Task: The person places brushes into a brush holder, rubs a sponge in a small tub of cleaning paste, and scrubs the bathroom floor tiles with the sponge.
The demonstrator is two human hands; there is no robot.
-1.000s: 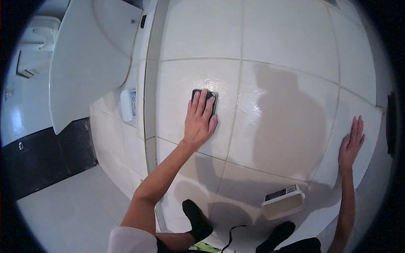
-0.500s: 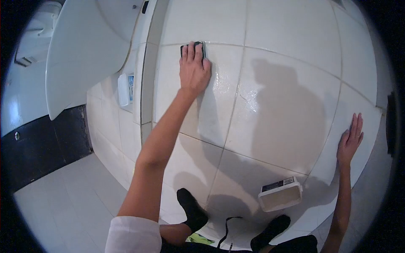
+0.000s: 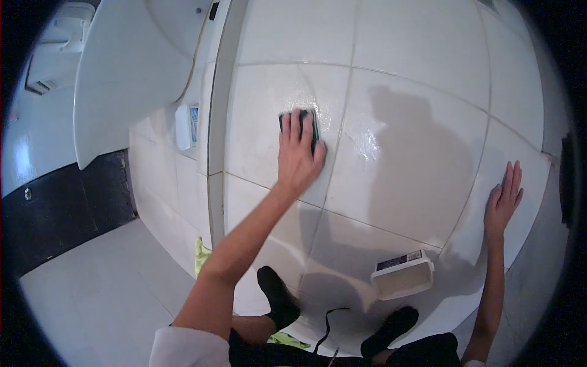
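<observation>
My left hand (image 3: 299, 160) presses a dark sponge (image 3: 316, 127) flat against a white tiled surface (image 3: 275, 92), its fingers laid over the top. A lighter edge shows along the sponge's right side. Wet, shiny streaks lie on the tile around it. Over at the right, my right hand (image 3: 502, 199) rests with its fingers stretched out on the pale tile and holds nothing. Below and left of that hand is an open white plastic tub (image 3: 403, 278) with a dark label; what it contains is hard to make out.
My dark-socked feet (image 3: 278, 300) stand at the bottom. A yellow-green cloth (image 3: 202, 254) hangs at the left ledge, and another greenish piece (image 3: 287, 341) lies by my foot. A white container (image 3: 185, 126) sits beyond the ledge (image 3: 217, 147), under a large white panel (image 3: 134, 67).
My left hand has slid the sponge down and slightly right across the tile. My right hand has hardly moved. More of the yellow-green cloth at the left now shows.
</observation>
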